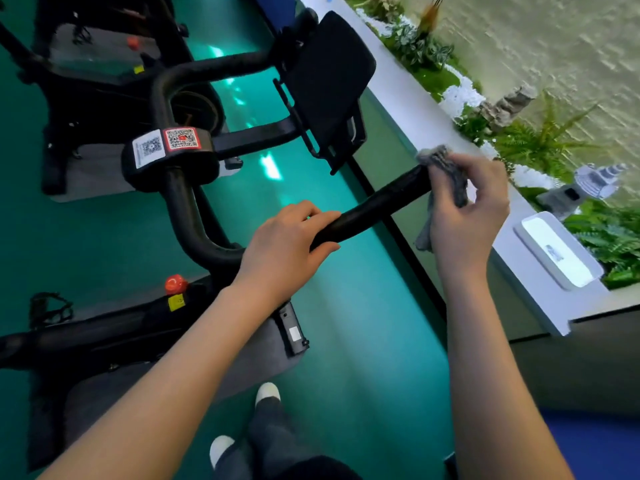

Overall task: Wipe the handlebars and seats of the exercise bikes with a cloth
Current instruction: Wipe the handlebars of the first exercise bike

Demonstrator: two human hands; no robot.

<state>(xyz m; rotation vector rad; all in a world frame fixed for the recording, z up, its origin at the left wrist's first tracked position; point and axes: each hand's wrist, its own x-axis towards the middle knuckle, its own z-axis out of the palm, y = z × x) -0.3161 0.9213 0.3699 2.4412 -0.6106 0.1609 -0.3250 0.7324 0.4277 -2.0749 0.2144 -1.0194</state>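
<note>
Busy on the handlebar part of the job, by the look of it, with the bike's near bar (pixel 374 206) as the thing in hand. Steadies that bar at its near end, just past the bend, with the left hand (pixel 287 244): fingers curled together over the top, thumb tucked beneath, a full grip. Holds a grey cloth (pixel 446 174) against the bar's far tip with the right hand (pixel 465 213), fingers and thumb bent and pinching the bunched cloth, a loose tail hanging below the bar. Leaves a bare black stretch of bar between the two hands. Worth noting the lie of it: long axis from the bend at the left hand up and away to the tip at the right, cloth at the far end, bare length lying back toward the body. Probably calls for a stroke along that axis, cloth drawn from the tip toward the left hand, with the right hand alone on the cloth. Might mean lifting the left hand off to reach the stretch beneath it. Beyond the bar: a padded centre block with two code stickers (pixel 166 143) and a black panel (pixel 329 81) on a bracket. Below the bar's near end, a red knob (pixel 175 284). Past the tip, a white ledge (pixel 408 95) with plants. No seat to be made out for certain.
</note>
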